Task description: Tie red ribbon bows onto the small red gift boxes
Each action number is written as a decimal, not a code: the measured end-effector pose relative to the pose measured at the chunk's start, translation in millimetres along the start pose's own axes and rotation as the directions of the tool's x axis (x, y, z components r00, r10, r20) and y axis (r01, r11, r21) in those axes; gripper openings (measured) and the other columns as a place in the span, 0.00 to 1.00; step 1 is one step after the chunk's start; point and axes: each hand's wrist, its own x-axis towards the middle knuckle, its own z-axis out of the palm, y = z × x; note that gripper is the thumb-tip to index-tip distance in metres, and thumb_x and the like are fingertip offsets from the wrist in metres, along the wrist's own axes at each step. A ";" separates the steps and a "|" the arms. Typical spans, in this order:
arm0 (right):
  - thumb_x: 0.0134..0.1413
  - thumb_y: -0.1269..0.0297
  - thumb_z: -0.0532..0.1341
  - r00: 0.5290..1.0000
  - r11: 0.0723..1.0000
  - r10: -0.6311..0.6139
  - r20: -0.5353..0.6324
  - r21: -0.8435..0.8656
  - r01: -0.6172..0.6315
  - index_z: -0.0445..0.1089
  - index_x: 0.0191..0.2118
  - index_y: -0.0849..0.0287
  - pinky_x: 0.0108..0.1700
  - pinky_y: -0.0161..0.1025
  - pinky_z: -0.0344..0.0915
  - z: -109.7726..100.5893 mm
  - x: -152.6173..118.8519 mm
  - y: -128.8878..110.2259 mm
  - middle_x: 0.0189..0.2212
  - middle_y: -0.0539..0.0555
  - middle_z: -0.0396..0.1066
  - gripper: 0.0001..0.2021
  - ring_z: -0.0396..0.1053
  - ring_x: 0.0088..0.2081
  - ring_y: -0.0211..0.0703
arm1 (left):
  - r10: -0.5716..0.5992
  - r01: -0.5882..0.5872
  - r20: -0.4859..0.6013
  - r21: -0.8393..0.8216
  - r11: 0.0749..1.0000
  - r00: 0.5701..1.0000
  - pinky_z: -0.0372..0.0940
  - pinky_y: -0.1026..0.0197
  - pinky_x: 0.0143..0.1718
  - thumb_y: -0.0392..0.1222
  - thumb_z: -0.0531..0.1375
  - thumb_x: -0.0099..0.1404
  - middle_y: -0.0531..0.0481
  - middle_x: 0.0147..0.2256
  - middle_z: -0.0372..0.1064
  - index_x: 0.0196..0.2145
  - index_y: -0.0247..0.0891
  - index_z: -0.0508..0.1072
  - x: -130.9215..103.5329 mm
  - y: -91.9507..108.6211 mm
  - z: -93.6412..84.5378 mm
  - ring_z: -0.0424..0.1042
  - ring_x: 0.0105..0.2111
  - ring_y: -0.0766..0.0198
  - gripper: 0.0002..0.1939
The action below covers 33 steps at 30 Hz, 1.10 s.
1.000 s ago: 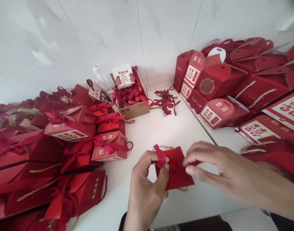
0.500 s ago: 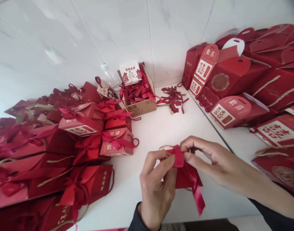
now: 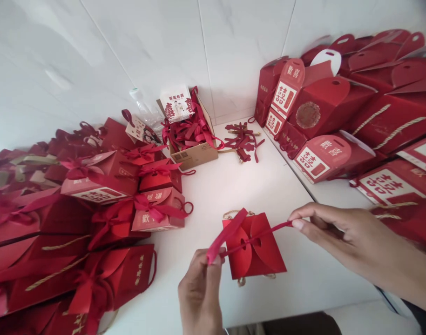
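A small red gift box (image 3: 265, 261) with rope handles stands on the white table between my hands. Crimson ribbon (image 3: 230, 232) runs across its top, through the holes of its two rounded flaps. At the box's lower left, my left hand (image 3: 203, 284) pinches the ribbon, with a wide ribbon piece rising from the fingers over the box. On the other side, my right hand (image 3: 324, 228) grips the ribbon's other part between thumb and fingertips, holding it taut and narrow above the box's right edge.
Red boxes with bows (image 3: 158, 209) crowd the left side. A cardboard box of ribbons (image 3: 195, 157) stands at the back beside a clear plastic bottle (image 3: 143, 104). Loose dark red cords (image 3: 242, 142) lie right of it. More red boxes (image 3: 333, 156) are stacked on the right.
My hands have moved apart, the left toward the lower left and the right to the right. The ribbon loop bunched between them is now stretched across the box, whose top shows.
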 end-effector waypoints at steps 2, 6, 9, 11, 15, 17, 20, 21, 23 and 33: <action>0.66 0.42 0.60 0.996 0.997 0.019 0.084 -0.076 -0.013 0.78 0.37 0.48 0.22 0.35 0.66 1.1 0.6 7.9 0.24 0.48 0.76 0.17 0.70 0.21 0.41 | -0.126 0.137 0.067 -0.191 0.972 0.990 0.68 0.60 0.36 0.57 0.68 0.65 0.49 0.28 0.70 0.29 0.40 0.82 5.0 -2.5 -6.5 0.68 0.31 0.60 0.18; 0.66 0.43 0.60 0.998 0.993 -0.042 -0.054 -0.113 0.035 0.76 0.49 0.45 0.27 0.36 0.71 6.8 -1.7 8.5 0.45 0.54 0.80 0.16 0.78 0.42 0.50 | -0.131 0.186 0.165 -0.381 0.906 0.978 0.73 0.55 0.41 0.58 0.65 0.66 0.41 0.43 0.79 0.43 0.41 0.85 14.6 -5.1 -12.2 0.75 0.42 0.54 0.19; 0.66 0.43 0.60 0.988 0.996 -0.023 -0.155 -0.084 0.010 0.75 0.49 0.46 0.27 0.36 0.71 13.0 -7.4 2.9 0.47 0.55 0.79 0.17 0.77 0.46 0.52 | -0.150 0.196 0.186 -0.263 0.945 0.971 0.73 0.52 0.45 0.63 0.65 0.64 0.36 0.53 0.78 0.48 0.39 0.84 14.7 -11.0 -9.6 0.75 0.50 0.47 0.27; 0.68 0.42 0.58 0.997 0.998 0.051 -0.057 -0.035 -0.053 0.75 0.39 0.49 0.25 0.36 0.67 17.6 -10.4 -1.7 0.32 0.52 0.77 0.18 0.75 0.31 0.47 | -0.168 0.192 0.151 -0.167 0.967 0.974 0.72 0.54 0.41 0.64 0.66 0.63 0.38 0.53 0.78 0.47 0.40 0.82 12.3 -15.4 -5.3 0.76 0.49 0.47 0.27; 0.70 0.39 0.52 0.972 0.988 0.120 0.201 0.075 -0.137 0.63 0.25 0.52 0.25 0.38 0.59 29.1 -7.7 -12.1 0.20 0.47 0.64 0.27 0.61 0.21 0.40 | -0.189 0.195 0.100 -0.052 0.979 0.977 0.71 0.57 0.40 0.67 0.61 0.67 0.42 0.54 0.77 0.50 0.43 0.77 6.4 -11.0 9.7 0.76 0.52 0.48 0.27; 0.69 0.38 0.53 0.975 0.970 0.124 0.187 0.185 -0.159 0.63 0.27 0.52 0.27 0.39 0.61 35.6 -3.8 -18.1 0.22 0.47 0.63 0.25 0.62 0.24 0.42 | -0.213 0.219 0.109 -0.048 0.974 0.971 0.72 0.56 0.42 0.67 0.61 0.68 0.42 0.56 0.75 0.55 0.44 0.75 4.6 -2.0 19.3 0.74 0.54 0.47 0.29; 0.68 0.40 0.57 0.982 0.909 0.141 0.123 0.376 -0.177 0.68 0.34 0.51 0.29 0.38 0.62 43.6 -0.9 -26.5 0.24 0.45 0.61 0.20 0.61 0.26 0.41 | -0.260 0.270 0.116 -0.081 0.959 0.959 0.72 0.58 0.39 0.63 0.64 0.66 0.42 0.52 0.77 0.57 0.44 0.74 4.4 9.6 30.6 0.76 0.50 0.50 0.29; 0.69 0.40 0.58 0.984 0.885 0.145 0.107 0.430 -0.177 0.69 0.36 0.51 0.30 0.38 0.62 45.6 -1.3 -28.8 0.24 0.45 0.60 0.20 0.61 0.26 0.41 | -0.259 0.268 0.099 -0.102 0.958 0.961 0.72 0.60 0.38 0.61 0.67 0.65 0.43 0.50 0.78 0.55 0.43 0.75 4.8 11.4 32.9 0.77 0.48 0.52 0.28; 0.69 0.41 0.59 0.985 0.827 0.143 0.099 0.535 -0.174 0.70 0.36 0.51 0.31 0.37 0.64 49.0 -3.6 -31.9 0.25 0.45 0.62 0.19 0.61 0.27 0.40 | -0.224 0.227 0.034 -0.152 0.962 0.974 0.71 0.63 0.37 0.57 0.72 0.60 0.46 0.45 0.78 0.48 0.42 0.77 5.5 11.7 35.4 0.77 0.43 0.57 0.24; 0.69 0.48 0.63 0.967 0.487 0.179 0.181 0.838 -0.247 0.74 0.39 0.53 0.25 0.33 0.60 68.2 -11.7 -19.5 0.29 0.46 0.69 0.14 0.58 0.22 0.33 | -0.164 0.111 -0.235 -0.225 0.968 0.958 0.68 0.68 0.32 0.59 0.76 0.53 0.51 0.32 0.76 0.34 0.39 0.76 -6.5 -5.6 38.1 0.73 0.30 0.66 0.24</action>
